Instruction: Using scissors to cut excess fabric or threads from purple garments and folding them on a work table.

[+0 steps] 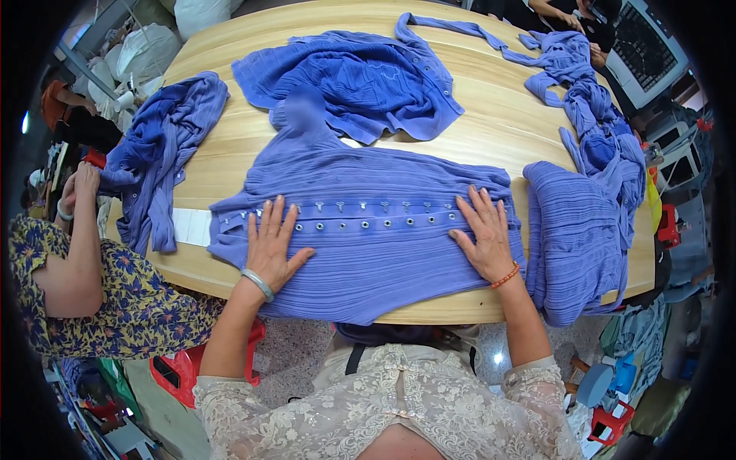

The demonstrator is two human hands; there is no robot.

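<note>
The purple ribbed top (pixel 368 272) lies flat on the wooden surface (pixel 437 310), right under both hands. The left grip (pixel 268 244) and the right grip (pixel 488 238) are wide: palms down, fingers spread, pinching nothing. The top is long from side to side, so its long way goes from the left grip across to the right grip.

Two rows of little fasteners (pixel 364 225) run that same way, in the gap between the hands. The left grip is nearer to them — its fingers lie across their left end. The right grip is just beside their right end.

A folded purple pile (pixel 575 245) sits to the right of the right grip, near it. Another purple garment (pixel 368 84) lies past both grips, on the far side.
</note>
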